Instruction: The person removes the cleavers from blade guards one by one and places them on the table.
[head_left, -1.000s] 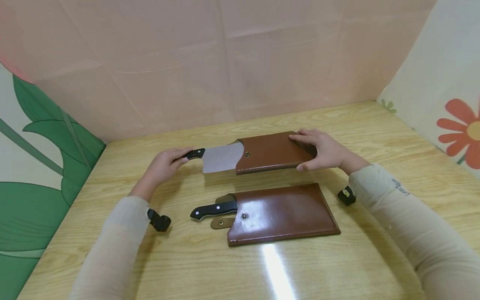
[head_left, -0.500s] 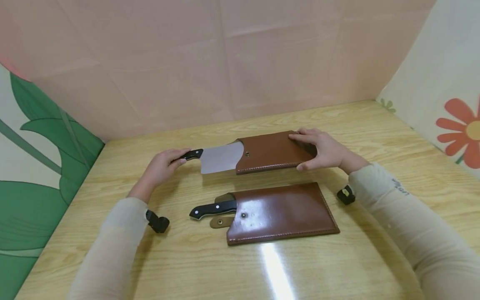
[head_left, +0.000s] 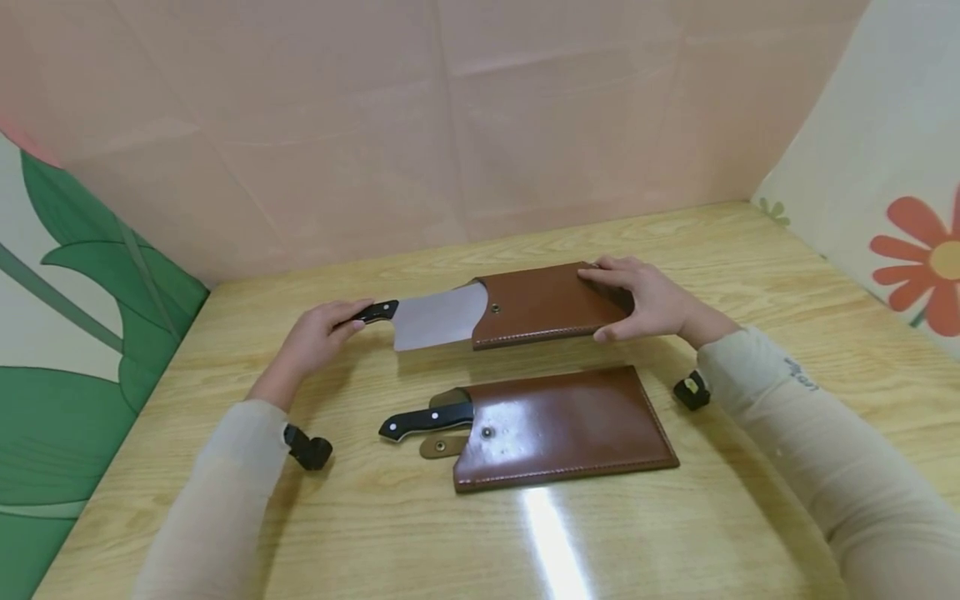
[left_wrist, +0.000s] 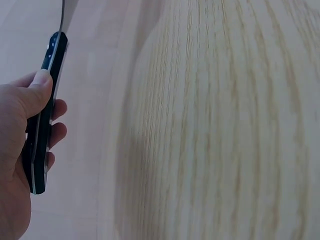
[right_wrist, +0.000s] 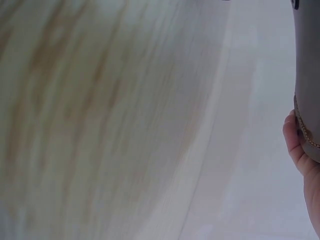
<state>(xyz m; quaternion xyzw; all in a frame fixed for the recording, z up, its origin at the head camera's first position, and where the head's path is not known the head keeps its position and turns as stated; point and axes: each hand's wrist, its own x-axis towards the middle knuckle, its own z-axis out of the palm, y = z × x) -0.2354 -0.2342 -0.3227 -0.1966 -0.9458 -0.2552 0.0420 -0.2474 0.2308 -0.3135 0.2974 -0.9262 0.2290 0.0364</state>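
My left hand grips the black riveted handle of a cleaver; in the left wrist view the thumb lies along the handle and fingers curl round it from behind. Part of the silver blade shows, and the rest is hidden inside a brown leather sheath. My right hand holds that sheath by its closed right end, thumb at the lower corner and fingers over the top. Cleaver and sheath are held above the table. In the right wrist view only the edge of the sheath and some fingers show.
A second brown sheath lies on the wooden table in front, with a black knife handle sticking out to the left and a snap strap beside it. A pink wall stands behind the table.
My left hand has drawn the cleaver a little to the left, so more blade shows outside the sheath. The right hand and its sheath have stayed in place.
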